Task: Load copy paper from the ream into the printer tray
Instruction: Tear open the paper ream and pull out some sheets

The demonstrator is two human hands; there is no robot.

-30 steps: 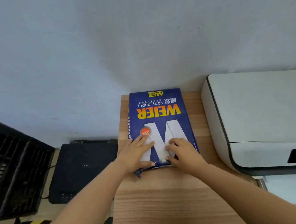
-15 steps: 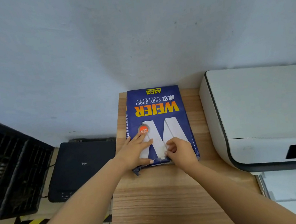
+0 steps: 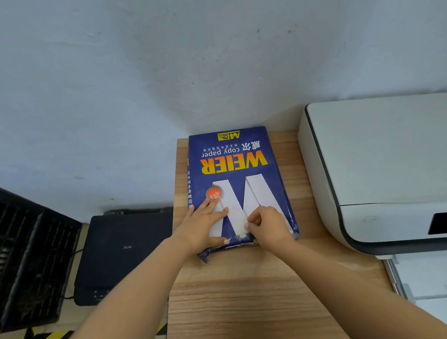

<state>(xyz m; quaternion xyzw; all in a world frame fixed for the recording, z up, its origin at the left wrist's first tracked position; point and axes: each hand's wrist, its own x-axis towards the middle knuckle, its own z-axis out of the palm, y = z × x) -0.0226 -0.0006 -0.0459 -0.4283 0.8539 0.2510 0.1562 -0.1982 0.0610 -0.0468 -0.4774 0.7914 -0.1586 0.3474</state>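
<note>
- While the blue ream lies on the counter, the left hand presses it, fingers spread.
- Right hand fingers pinch its torn wrapper edge.

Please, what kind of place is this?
Probably a small office or print corner. A white printer and a ream of copy paper sit on a wooden table, and a black scanner-like device sits lower at the left.

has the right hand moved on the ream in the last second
Yes. The right hand has curled into a pinch and drawn slightly toward the ream's torn near edge.
</note>
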